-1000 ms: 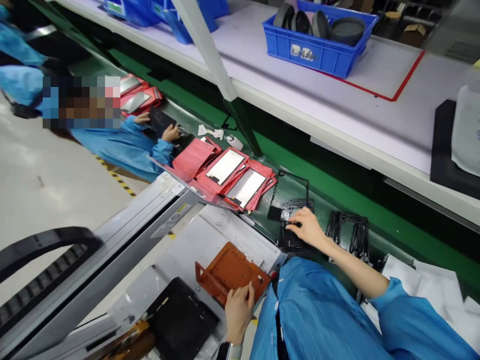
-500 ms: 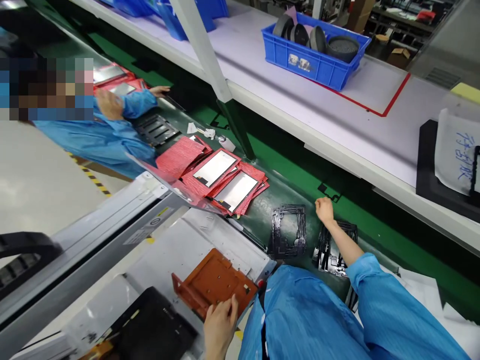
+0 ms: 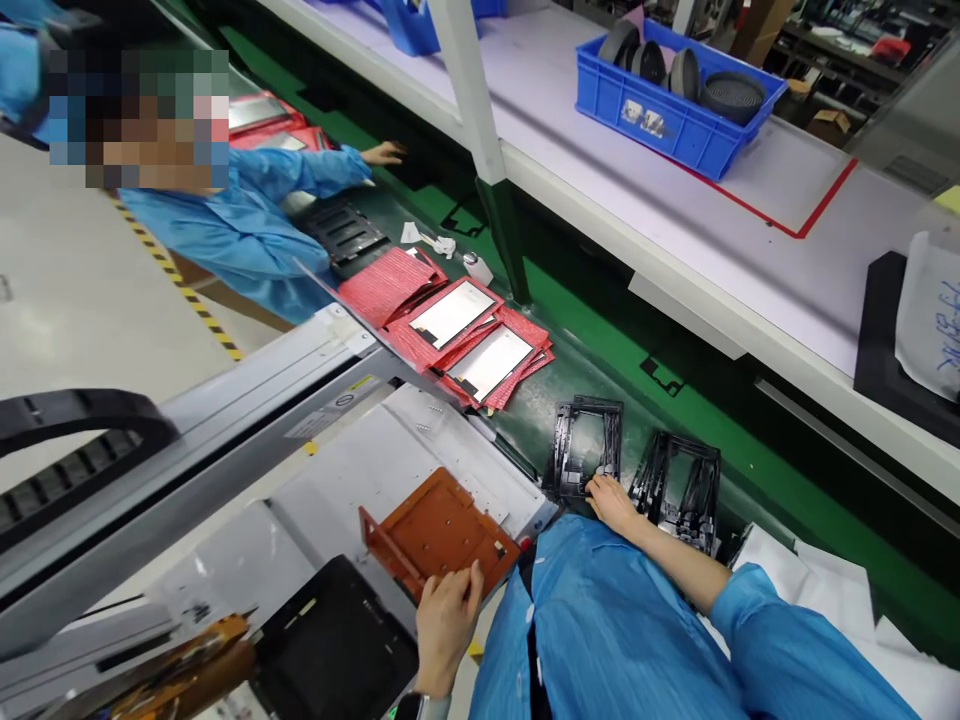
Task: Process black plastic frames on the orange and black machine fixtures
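Glossy green bench, head view. Left hand curls at the near edge of the flat orange-brown fixture; right hand is at the stacked black rectangular frames right of it, likely put there for easy reach. Hands apart; can't tell if either grips. Blue plastic crate, well beyond the fixture, holds dark grey round parts.

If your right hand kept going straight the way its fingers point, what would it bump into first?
Probably the stack of black frames: the right hand's fingertips are right at its near edge, maybe already touching.
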### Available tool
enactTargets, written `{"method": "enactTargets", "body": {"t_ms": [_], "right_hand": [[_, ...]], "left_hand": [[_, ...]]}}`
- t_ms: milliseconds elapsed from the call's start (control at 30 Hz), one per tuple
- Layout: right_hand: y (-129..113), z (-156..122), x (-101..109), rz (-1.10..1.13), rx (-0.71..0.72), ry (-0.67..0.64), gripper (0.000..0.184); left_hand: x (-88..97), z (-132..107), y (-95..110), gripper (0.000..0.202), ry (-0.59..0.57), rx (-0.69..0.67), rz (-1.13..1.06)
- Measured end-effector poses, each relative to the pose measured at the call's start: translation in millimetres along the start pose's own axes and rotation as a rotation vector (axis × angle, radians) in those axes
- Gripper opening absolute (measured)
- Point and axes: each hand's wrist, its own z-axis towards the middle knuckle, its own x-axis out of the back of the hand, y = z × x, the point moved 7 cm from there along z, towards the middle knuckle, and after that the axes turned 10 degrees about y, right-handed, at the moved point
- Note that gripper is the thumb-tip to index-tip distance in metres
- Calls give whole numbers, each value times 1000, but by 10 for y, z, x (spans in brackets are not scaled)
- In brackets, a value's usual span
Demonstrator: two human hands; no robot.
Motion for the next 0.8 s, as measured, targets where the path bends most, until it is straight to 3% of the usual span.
{"method": "enactTargets", "body": {"t_ms": [100,200,300,433,533,667,800], "right_hand": [[-111,-11,175,77,49,46,12],[-489,56,188,195,202,36,13],[-1098,207,-39,228,426,-78,15],[-1965,360,-501,154,715,-210,14],[-2388,388,-787,91,846,-257,12],[-2573,415,-960,82,873,-284,15],[-2574,462,-955,98,832,-290,13]], "left_hand": [[22,4,33,48,20,8,-22],[66,-17,114,47,42,2,-42],[96,-68,212,44,24,-19,-64],[100,-143,256,42,-11,-2,-87],[114,-172,240,40,5,38,-119],[139,-181,222,35,29,76,-160],[170,-183,208,35,55,93,-159]]}}
